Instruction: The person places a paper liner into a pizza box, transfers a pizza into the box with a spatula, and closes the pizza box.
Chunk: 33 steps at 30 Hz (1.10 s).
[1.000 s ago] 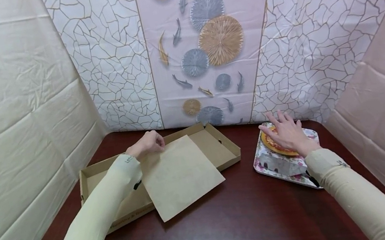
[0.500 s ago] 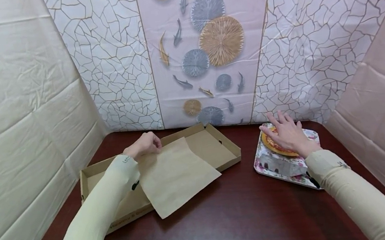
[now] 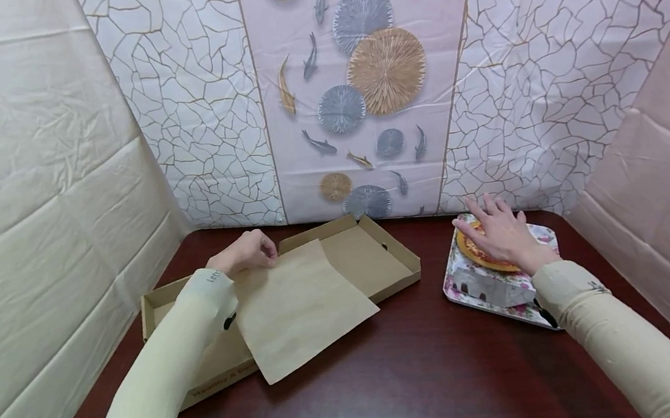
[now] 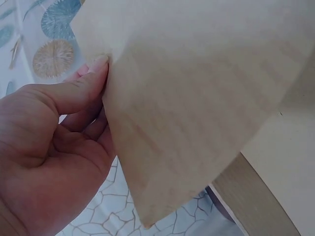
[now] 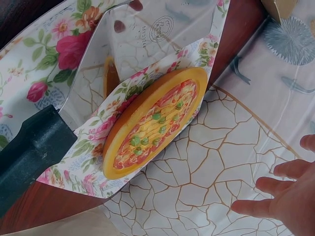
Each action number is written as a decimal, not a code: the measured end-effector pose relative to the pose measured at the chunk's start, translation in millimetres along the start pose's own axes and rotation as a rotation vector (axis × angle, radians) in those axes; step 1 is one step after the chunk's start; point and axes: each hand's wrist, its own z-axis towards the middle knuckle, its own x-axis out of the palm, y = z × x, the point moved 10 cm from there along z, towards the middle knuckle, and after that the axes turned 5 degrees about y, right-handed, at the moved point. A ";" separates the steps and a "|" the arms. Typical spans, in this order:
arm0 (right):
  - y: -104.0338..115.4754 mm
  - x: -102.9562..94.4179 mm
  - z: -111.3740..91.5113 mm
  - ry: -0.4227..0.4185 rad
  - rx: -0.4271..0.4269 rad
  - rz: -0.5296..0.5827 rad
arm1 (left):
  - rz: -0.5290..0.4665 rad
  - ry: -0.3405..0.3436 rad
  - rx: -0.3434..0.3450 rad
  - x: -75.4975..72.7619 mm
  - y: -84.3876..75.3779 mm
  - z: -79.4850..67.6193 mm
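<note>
A square sheet of brown paper (image 3: 301, 314) slants over an open cardboard box (image 3: 368, 258). My left hand (image 3: 246, 251) pinches its far left edge; in the left wrist view the thumb (image 4: 91, 81) lies on the near face. Over at the right, my right hand (image 3: 503, 239) is spread above a small round pizza (image 5: 157, 125) with green bits on top. The pizza sits on a white floral tray (image 3: 452, 292). Beside it on the tray is a broad shiny metal blade (image 5: 142, 34) with a dark handle (image 5: 42, 137). The right fingers hold nothing.
The box lies open on a dark red-brown table (image 3: 362, 405), its low walls raised and printed lettering on the front. Behind stands a patterned wall cloth (image 3: 392, 158). Pale cloth walls (image 3: 36, 229) close in both sides.
The left hand has shifted a little to the left, drawing the paper with it, and the sheet now bows slightly. The right hand and the tray stay where they were.
</note>
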 end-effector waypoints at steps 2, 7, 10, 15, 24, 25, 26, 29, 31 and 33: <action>0.4 0.1 0.1 0.003 0.000 -0.002 | -0.002 0.002 -0.003 -0.3 1.7 -1.7; 0.7 -0.8 -0.1 0.001 0.000 -0.003 | -0.011 0.019 -0.036 1.5 9.1 -2.8; 0.5 -0.6 -0.1 0.005 0.003 -0.003 | -0.030 0.034 -0.047 3.0 11.5 -3.9; 0.3 0.0 0.4 0.009 0.003 -0.003 | -0.046 0.052 -0.059 4.1 13.5 -7.2; -0.4 -1.2 -0.5 0.003 0.006 0.003 | -0.014 0.053 -0.066 0.4 18.7 -8.8; -0.3 -1.2 -0.9 0.004 0.006 0.007 | -0.012 0.055 -0.070 0.4 19.9 -9.3; -0.3 -1.2 -1.3 0.005 0.006 0.009 | -0.010 0.057 -0.072 0.4 20.9 -9.8; -0.7 -0.8 -1.9 0.005 0.008 0.007 | -0.002 0.061 -0.076 0.5 24.0 -11.7; -0.8 -0.5 -1.8 0.005 0.009 0.007 | 0.006 0.064 -0.078 0.4 25.9 -12.8; -0.8 -0.1 -1.5 0.007 0.010 0.006 | 0.010 0.063 -0.079 0.0 27.6 -14.1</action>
